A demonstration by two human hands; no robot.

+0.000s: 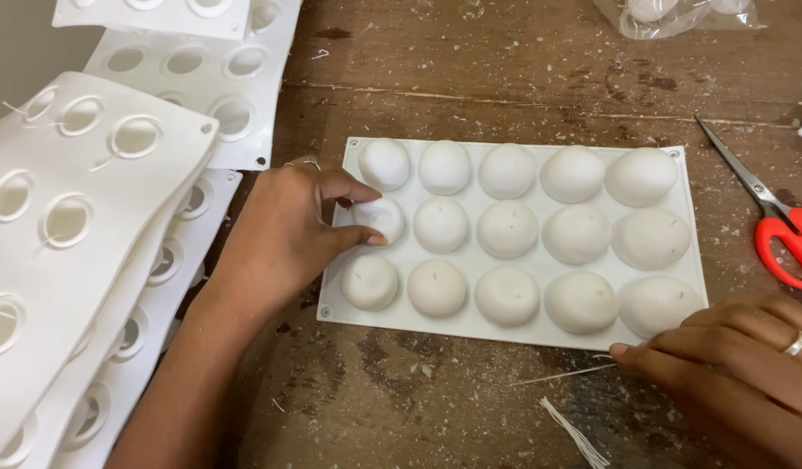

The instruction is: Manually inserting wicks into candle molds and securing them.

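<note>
Stacked moulds: empty white trays with round holes, piled at the bench's left edge.
Left hand: grip pinched on a white dome in the mould's leftmost column, middle row.
Filled mould: fifteen domes, flat on the wooden bench.
Right hand: fingers curled together, touching the mould's near right corner.
Scissors: red-handled, far right.

A worn wooden table, speckled with white crumbs, is seen. A white mould tray of domes is laid at its middle, stacked white moulds at the left edge, red-handled scissors at the right edge, a clear bag at the far edge, and white wicks at the near edge.
</note>
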